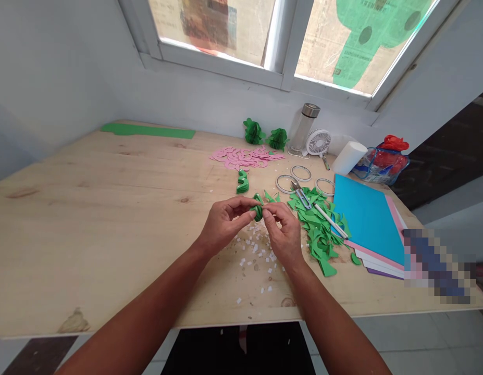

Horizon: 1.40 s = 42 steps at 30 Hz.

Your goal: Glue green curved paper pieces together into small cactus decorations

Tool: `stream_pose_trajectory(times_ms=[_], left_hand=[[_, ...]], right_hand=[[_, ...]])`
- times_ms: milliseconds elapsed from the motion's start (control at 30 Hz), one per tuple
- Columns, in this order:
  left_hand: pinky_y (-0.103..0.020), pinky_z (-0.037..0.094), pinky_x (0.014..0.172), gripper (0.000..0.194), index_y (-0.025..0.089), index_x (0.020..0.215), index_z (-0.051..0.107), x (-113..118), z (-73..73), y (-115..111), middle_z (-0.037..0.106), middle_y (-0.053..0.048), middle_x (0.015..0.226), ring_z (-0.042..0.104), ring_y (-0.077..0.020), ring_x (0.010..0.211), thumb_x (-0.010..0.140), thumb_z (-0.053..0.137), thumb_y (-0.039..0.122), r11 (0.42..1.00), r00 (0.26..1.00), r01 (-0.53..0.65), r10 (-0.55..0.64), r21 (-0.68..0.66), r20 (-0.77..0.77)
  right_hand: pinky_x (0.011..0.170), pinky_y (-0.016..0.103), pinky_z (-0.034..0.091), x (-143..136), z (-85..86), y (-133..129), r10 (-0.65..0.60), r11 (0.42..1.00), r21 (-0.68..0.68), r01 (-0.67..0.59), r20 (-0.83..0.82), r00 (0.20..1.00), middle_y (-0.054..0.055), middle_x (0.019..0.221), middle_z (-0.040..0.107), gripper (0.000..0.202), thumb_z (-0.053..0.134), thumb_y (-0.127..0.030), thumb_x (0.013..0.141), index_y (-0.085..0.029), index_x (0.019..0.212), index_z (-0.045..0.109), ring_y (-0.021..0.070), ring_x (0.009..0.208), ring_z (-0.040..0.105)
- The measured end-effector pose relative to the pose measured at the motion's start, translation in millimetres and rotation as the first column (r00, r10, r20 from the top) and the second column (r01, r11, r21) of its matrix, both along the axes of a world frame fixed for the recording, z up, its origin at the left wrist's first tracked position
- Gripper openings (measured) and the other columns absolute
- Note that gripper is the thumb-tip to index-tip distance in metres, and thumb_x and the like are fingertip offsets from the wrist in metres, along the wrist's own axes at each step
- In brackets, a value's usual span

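Between my two hands is a small folded green paper piece, held just above the table. My left hand pinches its left side with thumb and fingers. On the other side, my right hand has its thumb and fingertips closed on the piece's edge; the fingers partly cover it. A second green paper stack with a curved outline lies just beyond. Small white paper bits are scattered below my hands. Right of my right hand spreads a heap of green paper scraps, with thread snips and a white pen on top.
Pink paper cutouts and two green paper honeycomb shapes lie toward the wall. Tape rolls, a glass bottle, a small fan and a white roll stand right. Coloured sheets lie at right, a green strip far left.
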<state>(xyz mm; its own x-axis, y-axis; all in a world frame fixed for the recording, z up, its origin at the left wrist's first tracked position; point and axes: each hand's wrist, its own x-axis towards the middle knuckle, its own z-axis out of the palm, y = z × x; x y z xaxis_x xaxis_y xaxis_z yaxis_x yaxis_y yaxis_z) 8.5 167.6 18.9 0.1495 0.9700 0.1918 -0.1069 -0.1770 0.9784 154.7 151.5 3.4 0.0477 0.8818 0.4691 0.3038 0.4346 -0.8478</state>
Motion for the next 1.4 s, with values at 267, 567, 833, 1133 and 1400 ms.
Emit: stream_pose_trajectory(times_ms=[267,567,833,1133,1400], left_hand=[[-0.024,0.049,0.063,0.015,0.018,0.081,0.075,0,-2.0,2,0.069,-0.001,0.071,0.058,-0.0123,0.064,0.066,0.073,0.018,0.999,0.996,0.028,-0.025,-0.03,0.085],[-0.025,0.05,0.062,0.015,0.016,0.08,0.076,0,-6.8,5,0.068,-0.002,0.068,0.057,-0.0112,0.059,0.067,0.075,0.022,0.995,0.982,0.062,-0.047,-0.078,0.182],[-0.026,0.05,0.062,0.015,0.016,0.081,0.075,0,-7.5,4,0.069,-0.002,0.07,0.057,-0.0117,0.059,0.068,0.074,0.021,0.995,0.984,0.06,-0.046,-0.075,0.172],[-0.025,0.05,0.062,0.012,0.016,0.08,0.075,1,-8.1,5,0.068,-0.001,0.07,0.057,-0.0108,0.059,0.068,0.072,0.019,0.993,0.979,0.075,-0.057,-0.09,0.193],[-0.023,0.048,0.063,0.015,0.016,0.084,0.074,-2,-11.3,5,0.069,-0.002,0.071,0.059,-0.0111,0.063,0.07,0.073,0.02,0.989,0.981,0.105,-0.085,-0.106,0.176]], right_hand=[[0.064,0.028,0.047,-1,1.1,-1,-0.038,0.996,0.078,0.031,0.093,0.995,0.005,0.083,0.066,0.014,0.053,-0.021,0.087,-0.021,0.083,0.067,0.0183,0.081,0.06],[0.066,0.03,0.048,-2,0.6,-4,-0.072,0.985,0.167,0.04,0.188,0.98,0.006,0.084,0.066,0.015,0.051,-0.019,0.089,-0.02,0.086,0.066,0.018,0.08,0.06],[0.071,0.033,0.051,-3,-1.5,-5,-0.197,0.948,0.305,0.096,0.32,0.927,0.008,0.083,0.065,0.016,0.05,-0.016,0.088,-0.018,0.086,0.065,0.019,0.079,0.062],[0.07,0.033,0.052,-4,-4.5,-3,-0.278,0.906,0.405,0.12,0.357,0.892,0.007,0.08,0.066,0.015,0.051,-0.015,0.087,-0.019,0.085,0.066,0.0191,0.078,0.064],[0.069,0.032,0.052,-4,-3.8,-3,-0.307,0.89,0.441,0.116,0.389,0.868,0.007,0.08,0.066,0.017,0.05,-0.016,0.088,-0.019,0.086,0.067,0.0192,0.077,0.063]])
